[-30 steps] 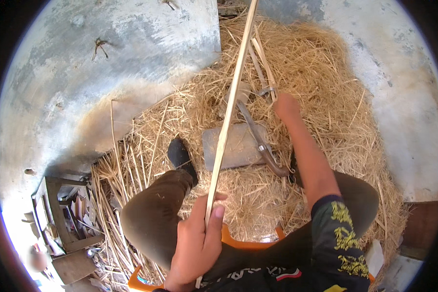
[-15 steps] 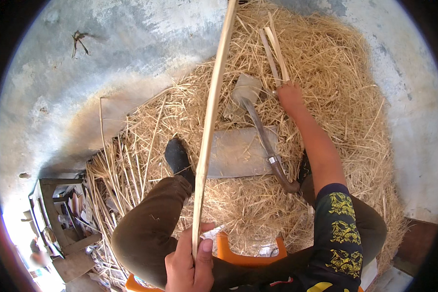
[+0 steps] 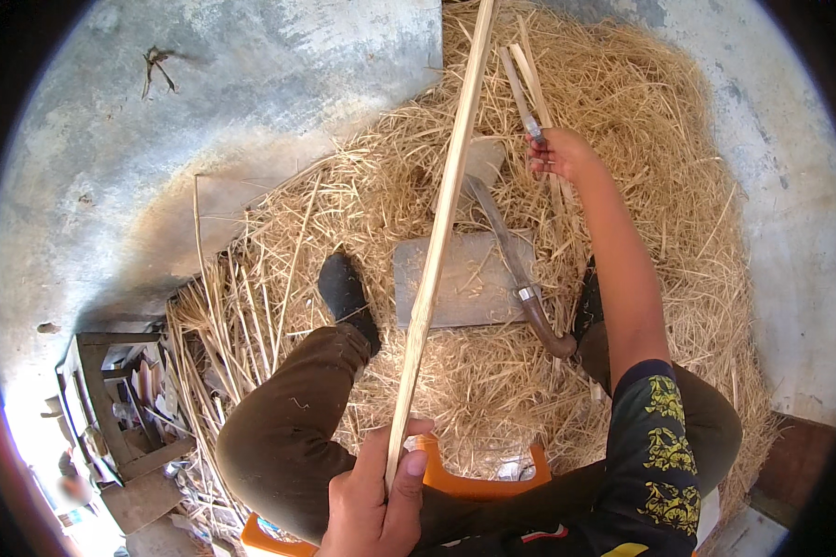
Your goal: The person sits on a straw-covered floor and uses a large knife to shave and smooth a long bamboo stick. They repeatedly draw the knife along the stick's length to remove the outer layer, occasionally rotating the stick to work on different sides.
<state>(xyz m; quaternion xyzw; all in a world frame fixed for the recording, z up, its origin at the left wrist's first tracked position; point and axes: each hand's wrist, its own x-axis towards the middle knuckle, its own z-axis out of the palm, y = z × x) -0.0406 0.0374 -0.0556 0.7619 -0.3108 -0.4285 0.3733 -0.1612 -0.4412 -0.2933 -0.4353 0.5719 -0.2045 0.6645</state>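
Note:
My left hand (image 3: pixel 373 497), low in the middle, grips the lower end of a long pale bamboo strip (image 3: pixel 441 223), which slants up past the top edge. My right arm is stretched far forward. Its hand (image 3: pixel 565 154) has curled fingers around a small grey metal tool (image 3: pixel 532 128), knife-like but mostly hidden. Two more pale strips (image 3: pixel 534 88) lie on the shavings just past that hand. A machete (image 3: pixel 506 243) with a curved brown handle rests across a flat board (image 3: pixel 455 288), its blade end near a grey block (image 3: pixel 486 160).
Dry shavings (image 3: pixel 659 186) pile up around my feet and against the pale walls (image 3: pixel 251 84). Long thin sticks (image 3: pixel 241 325) lean at the left beside a wooden frame (image 3: pixel 111 408). Between my legs is an orange stool (image 3: pixel 483 487).
My right hand has lifted slightly up from beside the grey block, and the metal tool now shows at its fingers. The held strip has swung to the right at its top.

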